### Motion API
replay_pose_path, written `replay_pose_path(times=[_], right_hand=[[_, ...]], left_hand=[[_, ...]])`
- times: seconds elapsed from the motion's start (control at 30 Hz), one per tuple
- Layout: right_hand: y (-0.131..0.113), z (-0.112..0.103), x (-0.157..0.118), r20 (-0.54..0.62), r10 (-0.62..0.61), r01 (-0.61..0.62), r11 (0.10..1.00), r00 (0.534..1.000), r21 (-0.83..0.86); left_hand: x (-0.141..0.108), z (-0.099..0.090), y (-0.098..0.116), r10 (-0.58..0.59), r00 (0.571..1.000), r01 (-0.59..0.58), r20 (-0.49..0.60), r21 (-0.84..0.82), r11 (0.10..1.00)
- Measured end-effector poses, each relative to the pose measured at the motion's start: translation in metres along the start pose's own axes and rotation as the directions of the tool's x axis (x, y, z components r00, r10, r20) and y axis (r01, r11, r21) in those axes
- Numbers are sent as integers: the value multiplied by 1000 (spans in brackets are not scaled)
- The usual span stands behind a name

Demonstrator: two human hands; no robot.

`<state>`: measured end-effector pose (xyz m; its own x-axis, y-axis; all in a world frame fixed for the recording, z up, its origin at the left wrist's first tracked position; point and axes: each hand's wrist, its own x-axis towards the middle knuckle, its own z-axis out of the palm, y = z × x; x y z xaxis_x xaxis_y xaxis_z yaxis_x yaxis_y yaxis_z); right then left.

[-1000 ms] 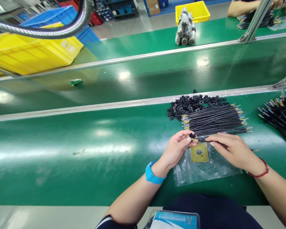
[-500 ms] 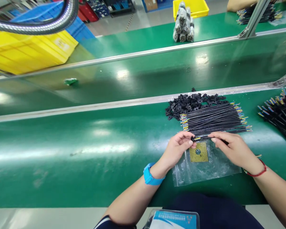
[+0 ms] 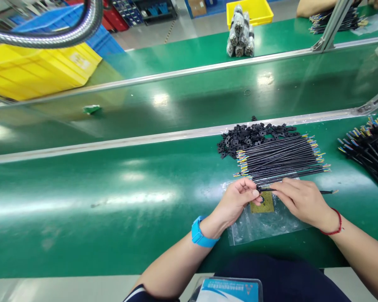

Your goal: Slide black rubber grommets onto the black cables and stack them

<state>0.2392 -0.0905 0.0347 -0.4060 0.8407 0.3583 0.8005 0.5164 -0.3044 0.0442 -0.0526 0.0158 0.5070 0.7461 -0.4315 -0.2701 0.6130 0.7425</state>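
Note:
My left hand [image 3: 237, 200] pinches a small black plastic clip at the left end of a black cable [image 3: 326, 192]. My right hand [image 3: 299, 199] grips the same cable just right of the clip; its free end with coloured wire tips sticks out to the right. Both hands hover over a yellow-green pad [image 3: 264, 205] lying on a clear plastic bag [image 3: 258, 228]. Just beyond lies a stack of black cables with coloured ends [image 3: 280, 161], and behind that a heap of small black clips [image 3: 255, 134].
Another pile of black cables [image 3: 370, 149] lies at the right edge. A conveyor belt [image 3: 176, 100] runs beyond a metal rail. Yellow bins [image 3: 34, 67], wrapped cable bundles [image 3: 239, 35] and another person's arm [image 3: 305, 8] are farther back.
My hands have drawn together and dropped slightly over the pad. The clip has slid onto the cable end, and the cable's right tip now shows past my right hand.

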Motion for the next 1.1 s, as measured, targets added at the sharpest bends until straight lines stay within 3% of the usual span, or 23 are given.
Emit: replay_pose_path(times=[0.07,0.2,0.37,0.53,0.6,0.67,0.77,0.83,0.9,0.97,1.1], right_hand=[[-1,-1,0,41,0,-1,1000,999,28],[-2,-3,0,247,35,-96,966,968,239],[-1,-1,1,384,21,-166,922,923,349],[-1,4,2,384,23,-172,918,923,358],[-1,5,2,324,29,-143,932,946,333],[-1,6,2,204,33,-82,968,978,238],[-1,7,0,17,-25,24,1000,1000,18],[-1,8,-1,-32,-78,76,994,996,-74],[-2,8,-2,-24,-93,91,993,995,-77],[-2,7,-2,33,-63,62,998,997,22],[-6,6,2,265,29,-110,948,964,297]], left_hand=[[-1,0,-1,57,998,-57,5,74,996],[-5,-2,-2,221,974,-227,55,300,926],[-10,-2,-2,283,936,-350,208,627,696],[-9,2,-3,371,877,-471,305,702,535],[-7,3,-2,392,873,-477,289,673,566],[-5,3,-1,377,903,-421,206,597,683],[-3,2,-1,220,969,-245,109,436,866],[-3,2,-3,115,989,-144,98,392,909],[-4,3,-5,98,992,-122,80,417,901],[-6,4,-5,160,984,-177,77,482,858],[-7,4,1,295,931,-362,213,623,693]])
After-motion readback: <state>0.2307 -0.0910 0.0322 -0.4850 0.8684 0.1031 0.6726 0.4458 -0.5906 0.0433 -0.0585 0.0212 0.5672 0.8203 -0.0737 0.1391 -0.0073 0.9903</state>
